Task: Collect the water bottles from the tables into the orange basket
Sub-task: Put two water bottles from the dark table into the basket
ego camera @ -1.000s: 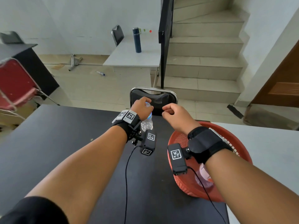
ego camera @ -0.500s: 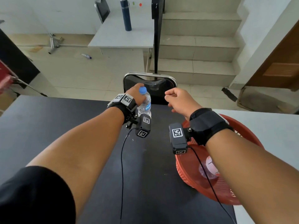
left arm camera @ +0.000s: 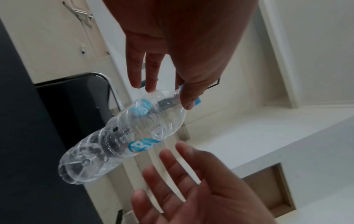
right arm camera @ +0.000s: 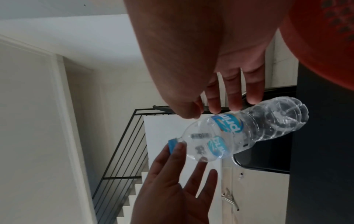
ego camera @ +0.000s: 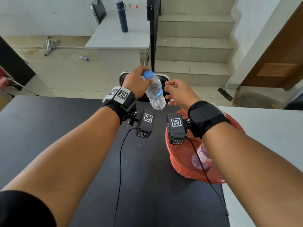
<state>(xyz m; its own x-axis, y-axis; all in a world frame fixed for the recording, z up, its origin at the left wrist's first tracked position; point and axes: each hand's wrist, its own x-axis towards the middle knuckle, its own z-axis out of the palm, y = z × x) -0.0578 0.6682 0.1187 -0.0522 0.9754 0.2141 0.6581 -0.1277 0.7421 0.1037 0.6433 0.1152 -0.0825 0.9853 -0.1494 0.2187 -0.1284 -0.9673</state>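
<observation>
A clear water bottle (ego camera: 155, 94) with a blue cap hangs tilted above the black table's (ego camera: 65, 128) far edge. My left hand (ego camera: 142, 81) pinches its neck just under the cap, thumb against the neck (left arm camera: 188, 98), other fingers straight. My right hand (ego camera: 172, 91) is beside the bottle's body, palm open and fingers spread (left arm camera: 182, 174); its fingertips (right arm camera: 235, 104) are at the label, contact unclear. The orange basket (ego camera: 178, 163) stands on the table under my right forearm, with another clear bottle (ego camera: 200, 158) lying inside.
A black chair (ego camera: 164, 77) stands behind the table's far edge. A white table (ego camera: 270, 128) adjoins on the right. Farther off, a grey table (ego camera: 118, 38) carries a dark blue flask (ego camera: 122, 16). A small bottle (ego camera: 83, 58) lies on the floor; stairs rise behind.
My left hand has lifted the bottle off the black table and tilted it toward the right hand. The right hand's curled fingers have spread open beside it.
</observation>
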